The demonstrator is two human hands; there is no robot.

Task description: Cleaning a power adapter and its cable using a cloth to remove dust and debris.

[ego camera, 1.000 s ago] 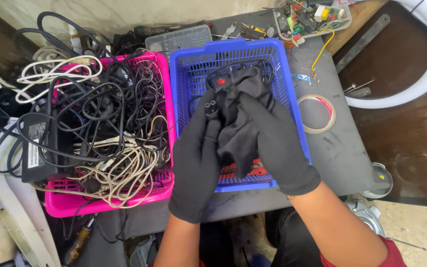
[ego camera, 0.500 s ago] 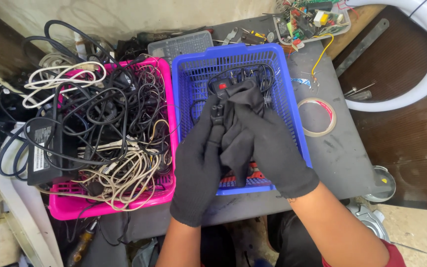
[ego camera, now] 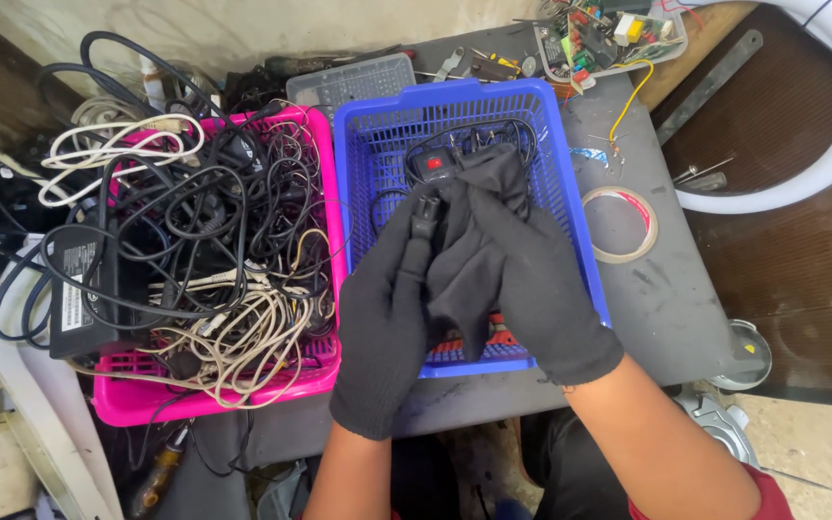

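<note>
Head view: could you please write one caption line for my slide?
Two black-gloved hands, left hand and right hand, rub a black cable plug with dark cloth over a blue plastic basket.

A blue basket [ego camera: 551, 144] sits right of a pink basket [ego camera: 127, 400] — black, white and beige cables [ego camera: 195, 250] fill the pink one. Both gloves — left hand [ego camera: 387, 318], right hand [ego camera: 541, 289] — are black, as is the cloth [ego camera: 469, 260].

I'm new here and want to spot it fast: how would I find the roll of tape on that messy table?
Start at the blue basket in the middle of the grey table, where the gloved right hand works. Look just right of the basket's right wall: the roll of tape lies flat there, alone. It is the only pale ring, its inner edge red.
</note>
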